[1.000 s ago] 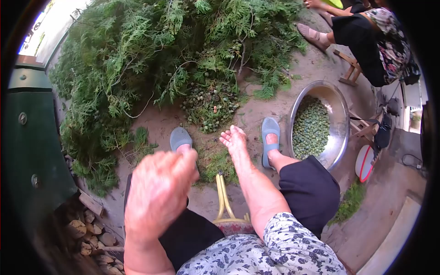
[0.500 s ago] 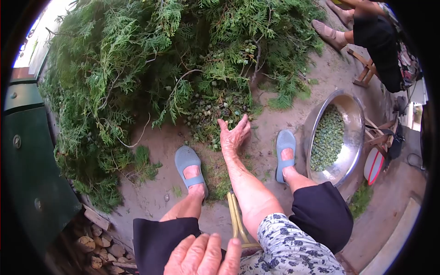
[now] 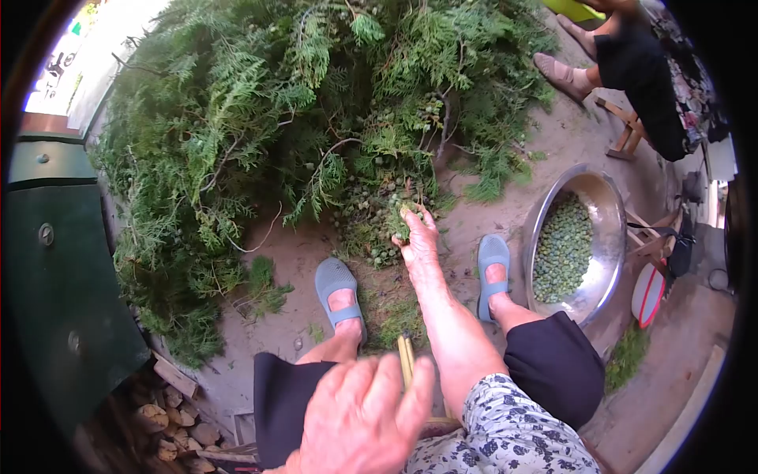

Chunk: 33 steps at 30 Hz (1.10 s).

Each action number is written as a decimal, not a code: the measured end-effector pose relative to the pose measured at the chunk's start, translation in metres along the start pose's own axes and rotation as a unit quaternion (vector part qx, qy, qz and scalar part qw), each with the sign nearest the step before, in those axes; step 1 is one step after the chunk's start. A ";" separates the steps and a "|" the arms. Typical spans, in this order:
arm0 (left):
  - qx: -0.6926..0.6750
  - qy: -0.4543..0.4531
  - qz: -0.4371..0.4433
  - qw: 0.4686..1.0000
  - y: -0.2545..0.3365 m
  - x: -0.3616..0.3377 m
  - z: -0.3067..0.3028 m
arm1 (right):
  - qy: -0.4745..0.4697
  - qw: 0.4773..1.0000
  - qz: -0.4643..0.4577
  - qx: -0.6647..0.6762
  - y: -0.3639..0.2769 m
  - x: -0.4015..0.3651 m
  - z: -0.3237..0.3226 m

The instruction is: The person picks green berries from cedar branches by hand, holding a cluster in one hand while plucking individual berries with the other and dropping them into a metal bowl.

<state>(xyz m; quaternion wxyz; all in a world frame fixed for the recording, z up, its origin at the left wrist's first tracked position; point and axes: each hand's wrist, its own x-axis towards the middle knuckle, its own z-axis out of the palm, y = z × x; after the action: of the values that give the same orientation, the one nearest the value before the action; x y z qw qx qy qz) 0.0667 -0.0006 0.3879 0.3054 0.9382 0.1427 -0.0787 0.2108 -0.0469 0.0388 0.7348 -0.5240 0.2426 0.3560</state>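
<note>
My right hand (image 3: 420,239) reaches down to the foot of the green branch heap and is closed on a conifer sprig (image 3: 401,224) with small green cones. Loose cones and twig bits (image 3: 371,229) lie on the ground just beyond it. My left hand (image 3: 367,411) hangs close to the camera, back upward and slightly blurred, with the thumb apart from bent fingers. I see nothing in it. Behind it, a yellowish double bar (image 3: 406,355) shows between my knees. A steel basin (image 3: 606,261) of green cones (image 3: 562,251) stands tilted at my right foot.
The large heap of conifer branches (image 3: 229,118) fills the far side. A dark green metal panel (image 3: 63,268) and cut firewood (image 3: 158,419) are on the left. Another person's shoe (image 3: 562,75) and a wooden stool (image 3: 624,134) are at the upper right.
My right hand, bare and open-fingered before, has closed on a cone-bearing sprig. My left hand has risen farther into view. The whole view has shifted slightly.
</note>
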 end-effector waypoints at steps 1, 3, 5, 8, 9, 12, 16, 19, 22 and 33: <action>-0.007 -0.043 -0.037 0.998 0.004 0.003 -0.004 | -0.021 1.000 0.017 0.008 -0.012 -0.010 0.004; -0.001 0.063 -0.026 0.998 -0.001 0.008 -0.003 | -0.056 0.998 0.027 0.017 -0.036 -0.032 0.019; -0.089 0.260 -0.015 0.961 -0.010 0.013 0.003 | -0.087 0.995 0.020 0.051 -0.062 -0.058 0.036; -0.405 0.437 -0.113 0.795 -0.019 0.029 0.000 | -0.176 0.983 -0.011 0.044 -0.101 -0.102 0.062; -0.594 0.441 -0.181 0.648 -0.014 0.037 -0.005 | -0.212 0.976 -0.023 0.036 -0.116 -0.121 0.074; -0.722 0.423 -0.215 0.503 -0.025 0.060 0.003 | -0.281 0.956 -0.082 0.018 -0.154 -0.185 0.109; -0.806 0.388 -0.030 0.446 -0.007 0.084 -0.002 | -0.277 0.900 -0.297 -0.156 -0.169 -0.229 0.131; -0.848 0.310 0.020 0.429 -0.001 0.094 0.001 | -0.206 0.820 -0.448 -0.291 -0.182 -0.247 0.135; -0.844 0.327 0.015 0.426 0.005 0.099 -0.002 | -0.147 0.740 -0.520 -0.401 -0.188 -0.262 0.133; -0.944 0.256 0.076 0.194 -0.018 0.115 0.015 | -0.261 0.793 -0.498 -0.234 -0.185 -0.253 0.135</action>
<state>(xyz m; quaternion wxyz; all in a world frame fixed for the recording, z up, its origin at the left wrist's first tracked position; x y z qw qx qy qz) 0.1690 0.0297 0.3392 0.9144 -0.0755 0.1089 0.3825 0.1939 -0.0243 0.3789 0.7011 -0.6154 -0.3430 0.1098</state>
